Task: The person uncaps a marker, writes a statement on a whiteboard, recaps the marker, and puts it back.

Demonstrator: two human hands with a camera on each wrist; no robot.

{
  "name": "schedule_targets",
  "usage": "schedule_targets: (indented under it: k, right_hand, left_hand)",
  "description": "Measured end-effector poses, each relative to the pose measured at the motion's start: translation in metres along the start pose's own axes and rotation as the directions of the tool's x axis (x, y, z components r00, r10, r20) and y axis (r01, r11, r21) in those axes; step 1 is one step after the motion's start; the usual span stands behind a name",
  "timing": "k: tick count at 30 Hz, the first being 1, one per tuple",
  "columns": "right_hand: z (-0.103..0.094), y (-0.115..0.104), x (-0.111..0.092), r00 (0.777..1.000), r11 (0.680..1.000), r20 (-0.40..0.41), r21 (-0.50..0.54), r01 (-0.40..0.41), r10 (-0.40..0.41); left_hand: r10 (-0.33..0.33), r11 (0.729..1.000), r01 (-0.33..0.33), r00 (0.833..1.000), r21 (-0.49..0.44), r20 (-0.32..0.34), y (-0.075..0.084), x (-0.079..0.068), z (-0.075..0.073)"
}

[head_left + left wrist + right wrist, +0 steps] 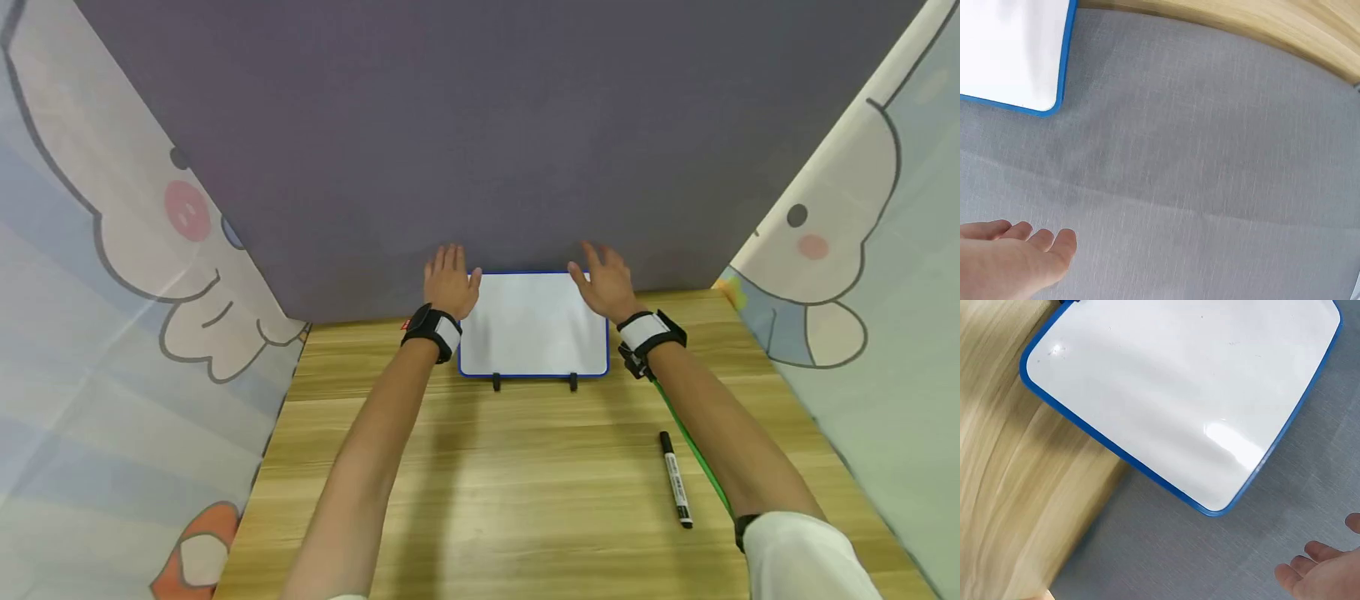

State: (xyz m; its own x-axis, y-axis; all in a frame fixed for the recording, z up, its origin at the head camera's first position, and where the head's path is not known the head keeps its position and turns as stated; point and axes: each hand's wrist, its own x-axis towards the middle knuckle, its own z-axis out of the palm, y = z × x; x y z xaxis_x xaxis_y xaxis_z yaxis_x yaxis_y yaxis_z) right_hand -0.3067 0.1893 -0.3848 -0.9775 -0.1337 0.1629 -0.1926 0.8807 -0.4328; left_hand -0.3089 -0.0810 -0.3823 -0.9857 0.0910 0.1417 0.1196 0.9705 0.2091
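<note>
A small whiteboard (533, 325) with a blue frame stands on two black feet at the back of the wooden table. At its left upper edge is my left hand (450, 287), fingers extended, holding nothing. My right hand (606, 287) is by the right upper corner, its fingers spread and likewise holding nothing. In the left wrist view the left hand (1016, 259) shows apart from the board's corner (1047, 94). The right wrist view has the right hand (1325, 572) beyond the board's blue edge (1213, 511).
A black-and-white marker (677, 481) lies on the table (525, 483) near my right forearm. Grey cloth (510, 142) rises behind the board. Cartoon-printed curtains (90, 400) hang at both sides. A green cord (693, 446) runs along the right forearm from the wrist strap.
</note>
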Motion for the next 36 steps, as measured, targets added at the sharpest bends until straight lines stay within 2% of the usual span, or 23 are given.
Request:
schedule_targets:
  k: [4, 10, 13, 14, 16, 20, 22, 25, 30, 33, 36]
  right_hand:
    - [-0.005, 0.002, -0.001, 1.0, 1.0, -0.007, 0.009, -0.021, 0.021]
    - [-0.016, 0.008, 0.001, 0.999, 0.999, -0.023, 0.031, -0.029, 0.03]
    - [-0.021, 0.017, -0.001, 0.998, 0.999, -0.048, 0.021, -0.042, 0.043]
    - [-0.023, 0.02, -0.002, 0.997, 0.999, -0.055, 0.017, -0.047, 0.048]
    - [-0.026, 0.026, -0.003, 0.996, 0.998, -0.063, 0.009, -0.055, 0.056]
    - [-0.03, 0.037, -0.008, 0.995, 0.998, -0.07, -0.002, -0.066, 0.066]
    - [-0.029, 0.042, -0.012, 0.995, 0.998, -0.08, -0.009, -0.068, 0.067]
    - [-0.022, 0.05, -0.02, 0.995, 0.998, -0.085, -0.024, -0.055, 0.053]
    - [-0.001, 0.068, -0.049, 0.999, 1.0, -0.038, -0.015, -0.011, 0.011]
    - [0.019, 0.08, -0.073, 1.0, 1.0, -0.018, 0.001, 0.019, -0.019]
    - [0.037, 0.091, -0.1, 1.0, 1.0, 0.009, 0.018, 0.009, -0.01]
  left_hand:
    - [0.005, 1.0, -0.005, 1.0, -0.017, 0.005, 0.003, 0.0, 0.0]
    - [-0.027, 0.993, 0.027, 1.0, -0.111, -0.001, 0.003, 0.002, 0.006]
    - [-0.016, 0.989, 0.017, 1.0, -0.148, 0.013, 0.003, 0.002, 0.014]
    - [-0.001, 0.987, -0.001, 1.0, -0.16, -0.013, 0.002, 0.001, 0.017]
    - [0.012, 0.984, -0.016, 1.0, -0.175, -0.025, 0.002, -0.001, 0.022]
    - [0.031, 0.986, -0.045, 0.996, -0.159, -0.087, 0.003, -0.006, 0.036]
    - [0.038, 0.987, -0.05, 0.996, -0.154, -0.079, 0.005, -0.009, 0.044]
    - [0.076, 0.983, -0.084, 0.995, -0.165, -0.059, 0.01, -0.019, 0.06]
    - [0.131, 0.972, -0.12, 0.99, -0.199, 0.043, 0.018, -0.037, 0.093]
    - [0.128, 0.978, -0.113, 0.989, -0.176, 0.078, 0.021, -0.047, 0.113]
    - [0.094, 0.981, -0.074, 0.99, -0.177, 0.104, 0.025, -0.057, 0.125]
